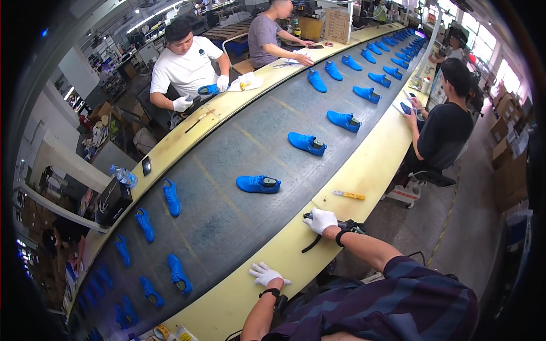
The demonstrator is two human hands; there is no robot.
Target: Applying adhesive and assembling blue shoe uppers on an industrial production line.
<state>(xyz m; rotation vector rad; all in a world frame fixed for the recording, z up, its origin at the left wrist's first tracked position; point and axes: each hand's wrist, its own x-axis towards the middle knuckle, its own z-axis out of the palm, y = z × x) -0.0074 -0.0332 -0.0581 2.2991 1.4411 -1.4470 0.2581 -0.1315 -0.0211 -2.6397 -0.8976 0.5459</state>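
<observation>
My left hand (pixel 267 275), in a white glove, lies on the yellow ledge (pixel 244 295) with its fingers spread and nothing in it. Farther right, my right hand (pixel 322 220), also gloved, has its fingers curled round a black tool (pixel 350 226); the hand covers much of it, so its kind is unclear. A curved black piece (pixel 311 244) sticks out below that hand. Just beyond lies a yellow-handled utility knife (pixel 349 195). On the grey conveyor belt (pixel 227 153), the nearest blue shoe (pixel 259 184) lies ahead of my hands, touched by neither.
More blue shoes stand in two rows along the belt. Across it, a white-gloved person holds a blue shoe (pixel 209 89); another person sits beyond. At right, a seated person in black (pixel 443 125) handles a dark blue shoe. A phone (pixel 147 165) lies on the far ledge (pixel 170 139).
</observation>
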